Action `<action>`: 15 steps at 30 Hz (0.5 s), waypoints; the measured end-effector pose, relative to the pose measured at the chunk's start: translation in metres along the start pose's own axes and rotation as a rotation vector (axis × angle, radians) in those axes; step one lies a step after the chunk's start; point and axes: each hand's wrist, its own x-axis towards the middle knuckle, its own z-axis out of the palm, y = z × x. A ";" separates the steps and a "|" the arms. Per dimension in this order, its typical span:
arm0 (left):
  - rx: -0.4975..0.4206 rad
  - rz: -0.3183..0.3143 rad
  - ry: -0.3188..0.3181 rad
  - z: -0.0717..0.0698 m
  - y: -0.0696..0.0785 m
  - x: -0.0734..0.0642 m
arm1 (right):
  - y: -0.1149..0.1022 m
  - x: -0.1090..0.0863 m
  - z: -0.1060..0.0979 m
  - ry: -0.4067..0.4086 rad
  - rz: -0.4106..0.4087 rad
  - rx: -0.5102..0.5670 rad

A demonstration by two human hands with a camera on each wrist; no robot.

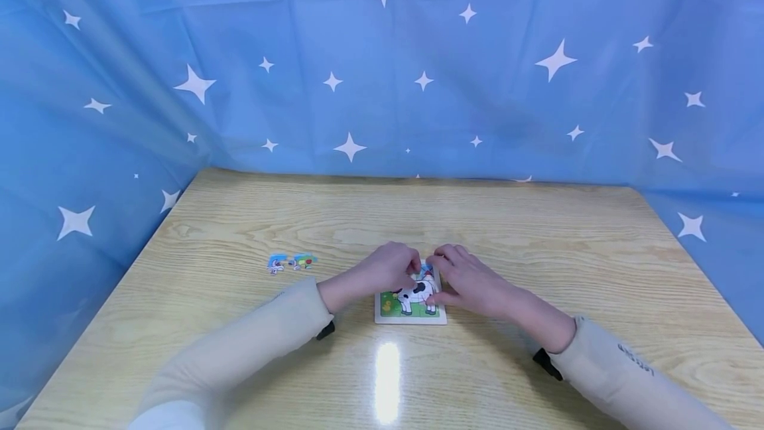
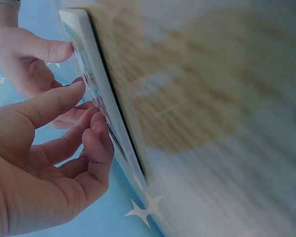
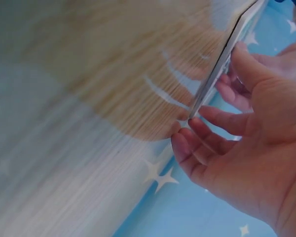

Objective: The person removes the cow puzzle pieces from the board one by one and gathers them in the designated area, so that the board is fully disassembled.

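A small cow jigsaw puzzle point(image 1: 407, 296) in a white-edged board point(image 1: 412, 321) lies flat on the table. Over its far left part is my left hand point(image 1: 390, 267), fingers curled down, thumb and fingertips at the picture surface in the left wrist view. Whether a piece sits between them I cannot tell. My right hand point(image 1: 474, 284) holds the board at its right side, the thumb on the near part of that side and the fingers bent round the far right corner. Both hands hide the far portion of the picture.
Loose puzzle pieces point(image 1: 277, 263) lie to the left on the wooden table point(image 1: 537, 231), beside more pieces point(image 1: 305, 261) with green and red on them. A blue curtain point(image 1: 298, 52) with white stars hangs behind and at both sides. Light glares on the near tabletop.
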 end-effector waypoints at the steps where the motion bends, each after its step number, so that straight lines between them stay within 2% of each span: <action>1: 0.003 0.002 0.001 0.000 0.000 0.000 | 0.000 0.000 0.000 -0.001 0.001 0.003; 15: -0.004 -0.023 0.014 -0.001 0.003 0.000 | 0.001 0.000 0.002 -0.006 -0.011 -0.046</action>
